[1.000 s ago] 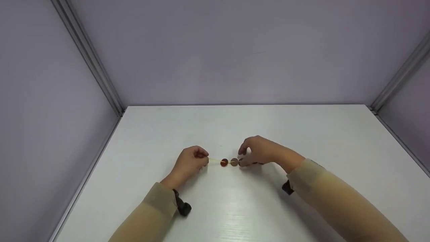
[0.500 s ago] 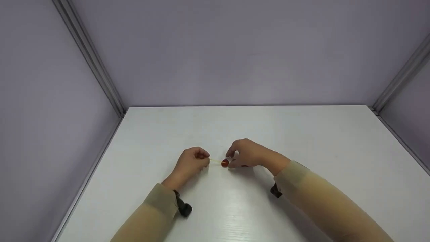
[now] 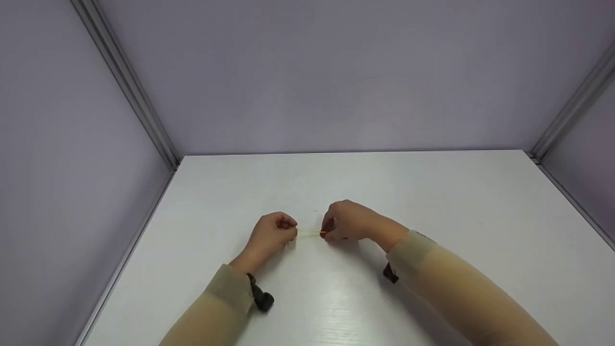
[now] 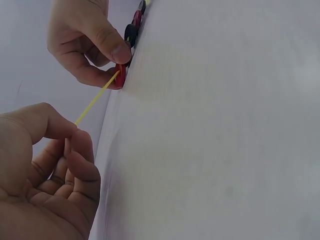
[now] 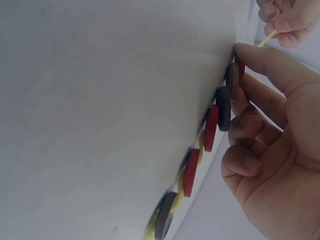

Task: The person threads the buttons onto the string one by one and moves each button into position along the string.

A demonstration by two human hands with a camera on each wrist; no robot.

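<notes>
White bench (image 3: 432,192), grey walls | left hand (image 3: 271,235) pinches yellow cord (image 3: 309,233) end | right hand (image 3: 348,222) grips red disc (image 4: 120,76) on cord | step: threading discs | next: steady taut slide along

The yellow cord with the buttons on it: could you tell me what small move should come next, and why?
Probably slide the red button further along the yellow cord toward the left hand: the right hand pinches it, the cord runs taut between both hands, and bare cord remains.
</notes>
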